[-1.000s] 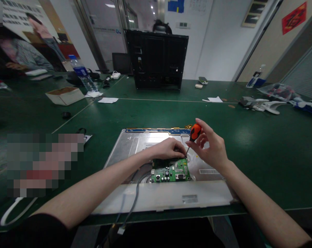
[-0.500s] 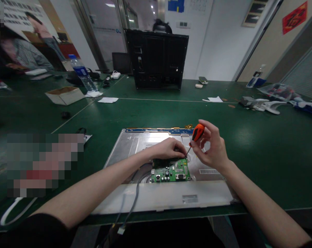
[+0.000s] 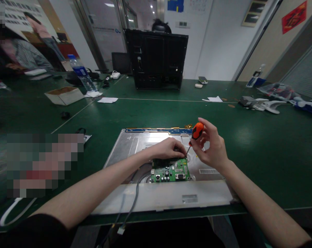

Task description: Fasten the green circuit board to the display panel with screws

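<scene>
- At the near edge of the green tabletop, a silver monitor back panel lies flat in front of me, and grey cables trail off its near side.
- On the panel sits a small green circuit board, connectors facing me.
- My left hand rests just behind the board, its grip pressed together at the board's far right corner; what the fingertips pinch is too small to tell.
- My right hand has its grip closed around an orange-handled screwdriver, tilted, the tip down at that same corner beside my left fingertips.
- Farther off to the left stand a cardboard box and a water bottle.
- At the far side a black monitor casing stands upright.
</scene>
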Demonstrator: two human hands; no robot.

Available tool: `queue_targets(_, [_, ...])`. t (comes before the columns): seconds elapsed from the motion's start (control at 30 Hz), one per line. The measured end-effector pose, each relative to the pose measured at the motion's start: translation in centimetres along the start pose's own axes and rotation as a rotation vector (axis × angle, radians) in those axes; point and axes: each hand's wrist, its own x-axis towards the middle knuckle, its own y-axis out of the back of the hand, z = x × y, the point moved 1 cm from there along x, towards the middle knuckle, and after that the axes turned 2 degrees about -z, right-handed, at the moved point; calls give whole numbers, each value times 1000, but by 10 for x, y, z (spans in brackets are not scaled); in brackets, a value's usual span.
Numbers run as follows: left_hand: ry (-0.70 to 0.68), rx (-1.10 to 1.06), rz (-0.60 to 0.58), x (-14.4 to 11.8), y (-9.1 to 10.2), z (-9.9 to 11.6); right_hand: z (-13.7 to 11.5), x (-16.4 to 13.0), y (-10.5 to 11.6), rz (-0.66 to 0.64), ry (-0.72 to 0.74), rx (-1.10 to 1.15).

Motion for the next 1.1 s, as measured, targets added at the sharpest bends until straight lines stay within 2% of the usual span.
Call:
queue_targets(0.27, [1, -13, 2, -1, 0, 1, -2, 0, 1, 1, 14, 36])
queue_targets(0.67, [-15, 6, -6, -1, 0, 1, 0, 2, 0, 29, 66, -40])
queue_targets(1.1, [-9, 3, -1, 0, 0, -1, 0, 1, 1, 15, 18, -9])
